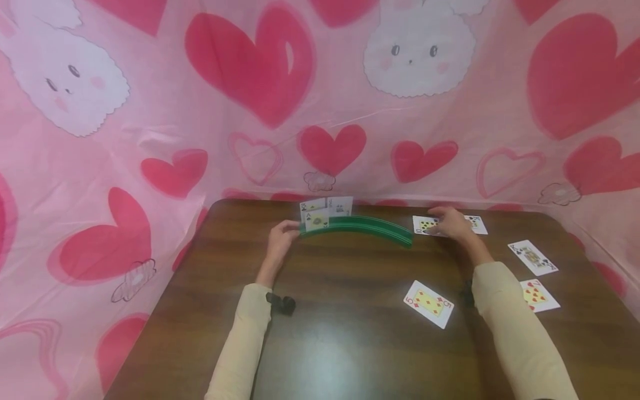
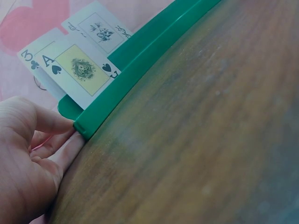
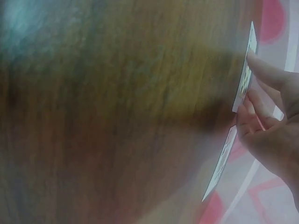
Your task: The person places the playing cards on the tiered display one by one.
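At the left end of a curved green card holder point(image 1: 370, 223), my left hand point(image 1: 281, 240) pinches the holder's tip between thumb and fingers. Upright in its slot stand an ace of spades point(image 2: 81, 70), a three of clubs point(image 2: 29, 50) partly behind it, and a pale card with a dark drawing point(image 2: 103, 31). My right hand point(image 1: 454, 223) is over a yellow-centred black-suit card point(image 1: 424, 224), apparently a ten, lying flat near the far edge. Its fingertips touch that card's face. Another card point(image 1: 478, 224) lies just right of it, partly covered by the hand in the head view.
On the brown table point(image 1: 320, 344) lie a five of diamonds point(image 1: 429, 304), a seven of hearts point(image 1: 545, 297) partly under the right sleeve point(image 1: 515, 311), and a black-suit face card point(image 1: 533, 258). A pink curtain point(image 1: 350, 116) with hearts and rabbits hangs behind the table.
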`<state>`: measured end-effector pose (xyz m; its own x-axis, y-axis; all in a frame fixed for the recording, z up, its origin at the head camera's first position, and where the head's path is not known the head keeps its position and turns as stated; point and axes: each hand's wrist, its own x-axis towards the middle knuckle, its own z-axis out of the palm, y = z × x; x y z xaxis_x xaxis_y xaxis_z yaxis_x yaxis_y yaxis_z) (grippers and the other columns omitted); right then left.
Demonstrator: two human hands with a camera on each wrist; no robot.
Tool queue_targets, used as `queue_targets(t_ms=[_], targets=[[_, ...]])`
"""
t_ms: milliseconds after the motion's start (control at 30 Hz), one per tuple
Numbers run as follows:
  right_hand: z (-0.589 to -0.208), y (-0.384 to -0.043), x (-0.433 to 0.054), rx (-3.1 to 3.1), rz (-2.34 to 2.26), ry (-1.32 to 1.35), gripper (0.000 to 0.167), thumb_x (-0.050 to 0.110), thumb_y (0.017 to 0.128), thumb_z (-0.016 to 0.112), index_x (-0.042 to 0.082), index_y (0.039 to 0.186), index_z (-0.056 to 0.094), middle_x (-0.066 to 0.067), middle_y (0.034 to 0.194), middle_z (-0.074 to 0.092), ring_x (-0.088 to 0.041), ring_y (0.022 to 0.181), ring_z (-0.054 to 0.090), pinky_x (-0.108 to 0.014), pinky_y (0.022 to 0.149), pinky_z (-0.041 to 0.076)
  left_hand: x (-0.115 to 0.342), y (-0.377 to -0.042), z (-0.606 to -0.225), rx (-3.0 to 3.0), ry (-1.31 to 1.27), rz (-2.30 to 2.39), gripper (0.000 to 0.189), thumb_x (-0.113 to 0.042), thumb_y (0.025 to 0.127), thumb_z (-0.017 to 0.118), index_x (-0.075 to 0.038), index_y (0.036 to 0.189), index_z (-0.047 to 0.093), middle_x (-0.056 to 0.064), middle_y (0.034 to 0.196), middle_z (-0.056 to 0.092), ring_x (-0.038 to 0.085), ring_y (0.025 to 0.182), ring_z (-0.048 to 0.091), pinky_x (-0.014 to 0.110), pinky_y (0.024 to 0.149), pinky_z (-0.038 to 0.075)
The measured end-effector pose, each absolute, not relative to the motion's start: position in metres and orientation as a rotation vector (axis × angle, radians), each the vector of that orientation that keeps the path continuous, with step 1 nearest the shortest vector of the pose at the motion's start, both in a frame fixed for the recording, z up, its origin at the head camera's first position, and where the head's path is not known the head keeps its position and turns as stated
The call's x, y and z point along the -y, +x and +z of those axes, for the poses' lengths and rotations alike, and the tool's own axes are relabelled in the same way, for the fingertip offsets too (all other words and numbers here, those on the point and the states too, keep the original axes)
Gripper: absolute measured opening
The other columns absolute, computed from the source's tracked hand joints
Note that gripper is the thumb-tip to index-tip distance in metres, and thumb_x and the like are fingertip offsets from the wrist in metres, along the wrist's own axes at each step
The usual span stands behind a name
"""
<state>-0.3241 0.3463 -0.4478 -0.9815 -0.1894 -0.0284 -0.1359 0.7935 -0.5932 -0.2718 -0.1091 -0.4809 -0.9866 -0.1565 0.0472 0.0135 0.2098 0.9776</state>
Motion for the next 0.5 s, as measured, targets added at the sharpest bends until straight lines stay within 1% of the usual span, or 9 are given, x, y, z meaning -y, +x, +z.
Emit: queue_targets(t_ms=[167, 367, 500], targets=[[-0.446, -0.323, -0.342, -2.881, -0.866, -0.265, 0.05, 0.022, 0.077, 0.073, -0.005, 0.115, 0.055, -0.026, 0.11, 0.055, -0.041, 0.099, 0.049, -0.057, 0.084, 0.036, 0.109, -0.273, -0.481, 2.335, 0.123, -1.889, 0.018, -0.004, 0.082, 0.061, -0.004, 0.1, 0.067, 0.012, 0.104, 0.063, 0.025, 0.095, 0.056, 0.041, 0.083, 0.043], [-0.444, -0.322, -0.336, -2.894, -0.828, -0.206, 0.055, 0.025, 0.075, 0.075, -0.01, 0.109, 0.049, -0.026, 0.1, 0.055, -0.038, 0.087, 0.05, -0.05, 0.078, 0.041, 0.108, -0.272, -0.48, 2.334, 0.131, -1.882, 0.019, -0.004, 0.081, 0.062, -0.004, 0.099, 0.067, 0.011, 0.102, 0.064, 0.024, 0.093, 0.056, 0.04, 0.083, 0.043], [-0.445, -0.323, -0.333, -2.931, -0.798, -0.173, 0.059, 0.027, 0.071, 0.079, -0.008, 0.104, 0.045, -0.023, 0.094, 0.052, -0.035, 0.083, 0.048, -0.045, 0.073, 0.042, 0.109, -0.272, -0.479, 2.326, 0.123, -1.88, 0.018, -0.004, 0.081, 0.062, -0.002, 0.098, 0.067, 0.012, 0.102, 0.064, 0.024, 0.093, 0.056, 0.039, 0.083, 0.043]])
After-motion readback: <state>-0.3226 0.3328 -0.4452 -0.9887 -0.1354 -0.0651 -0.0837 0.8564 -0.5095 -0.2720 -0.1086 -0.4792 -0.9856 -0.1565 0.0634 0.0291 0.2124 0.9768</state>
